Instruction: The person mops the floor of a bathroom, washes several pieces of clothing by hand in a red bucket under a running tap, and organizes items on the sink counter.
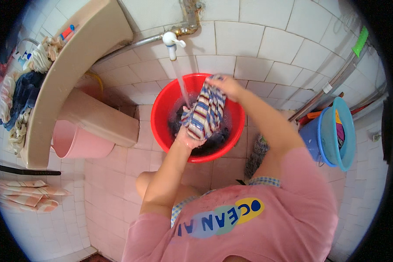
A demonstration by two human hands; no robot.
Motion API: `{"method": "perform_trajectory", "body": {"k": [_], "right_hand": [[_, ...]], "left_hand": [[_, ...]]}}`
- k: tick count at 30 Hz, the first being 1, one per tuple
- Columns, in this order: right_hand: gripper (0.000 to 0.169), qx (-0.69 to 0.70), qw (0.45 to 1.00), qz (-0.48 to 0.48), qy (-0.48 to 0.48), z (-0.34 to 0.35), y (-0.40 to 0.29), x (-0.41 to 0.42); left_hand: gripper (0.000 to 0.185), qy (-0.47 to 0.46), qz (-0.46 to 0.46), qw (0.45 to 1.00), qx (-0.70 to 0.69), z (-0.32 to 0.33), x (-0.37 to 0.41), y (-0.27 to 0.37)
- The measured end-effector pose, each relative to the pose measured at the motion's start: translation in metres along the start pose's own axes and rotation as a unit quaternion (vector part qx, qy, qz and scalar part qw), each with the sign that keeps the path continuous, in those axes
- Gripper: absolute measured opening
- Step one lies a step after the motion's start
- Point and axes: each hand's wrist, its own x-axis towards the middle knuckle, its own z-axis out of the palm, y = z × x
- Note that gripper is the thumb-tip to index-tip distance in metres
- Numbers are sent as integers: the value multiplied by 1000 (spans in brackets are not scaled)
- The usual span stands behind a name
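A wet striped cloth [206, 109] in blue, white and dark red is held up over a red plastic basin [158, 114]. My left hand [189, 139] supports its lower end from below, near the basin's front rim. At the far rim my right hand [227, 86] grips its upper end. Water runs from a white plastic tap [171, 42] on the wall and falls into the basin beside the cloth's left edge. Under the cloth, dark fabric [213, 142] lies in foamy water; how many pieces cannot be told.
At left stands a beige pedestal washbasin [75, 72] with piled laundry [26, 98]. A pink bucket [85, 140] sits beneath it. To the right are a blue bucket [311, 134] topped by a light-blue basin [345, 134], and a grey mop head [257, 155] on the pink floor tiles.
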Motion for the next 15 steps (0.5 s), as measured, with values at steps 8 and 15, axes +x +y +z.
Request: {"method": "perform_trajectory", "body": {"k": [8,15], "right_hand": [[79,448,885,105,-70,32,116,0],[95,603,771,-65,-195,65,49,-20]], "left_hand": [[41,61,107,992,-12,61,-18,2],[52,-33,127,985,-114,48,-16,-25]]}}
